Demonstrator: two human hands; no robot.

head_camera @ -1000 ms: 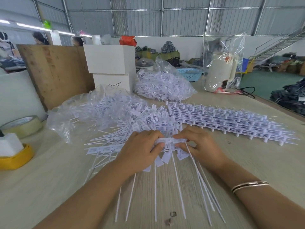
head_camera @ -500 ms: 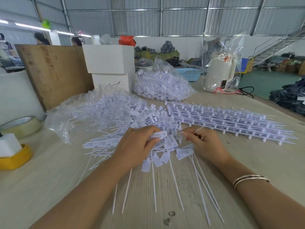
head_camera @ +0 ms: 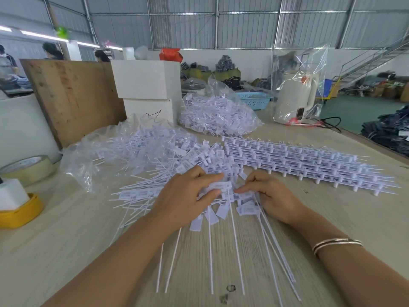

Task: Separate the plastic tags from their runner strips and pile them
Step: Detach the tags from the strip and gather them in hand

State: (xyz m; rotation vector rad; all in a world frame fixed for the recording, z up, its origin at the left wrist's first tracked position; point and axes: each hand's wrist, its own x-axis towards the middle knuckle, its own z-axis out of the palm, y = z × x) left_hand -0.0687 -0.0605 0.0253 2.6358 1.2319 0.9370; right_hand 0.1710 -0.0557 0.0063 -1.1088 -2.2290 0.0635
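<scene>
Apparently left fingers point(head_camera: 212, 192) pinch a tag point(head_camera: 220, 186), right fingers point(head_camera: 243, 189) beside.

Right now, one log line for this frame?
left hand: pinching white plastic tag strip | right hand: fingers on same strip | stacked unseparated white runner strips: right of hands

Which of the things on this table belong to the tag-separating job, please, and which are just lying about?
Job: left hand and right hand gripping a tag strip; loose tag pile; stacked runner strips.
Lying about: tape roll; white boxes; bagged kettle; blue basket.
</scene>
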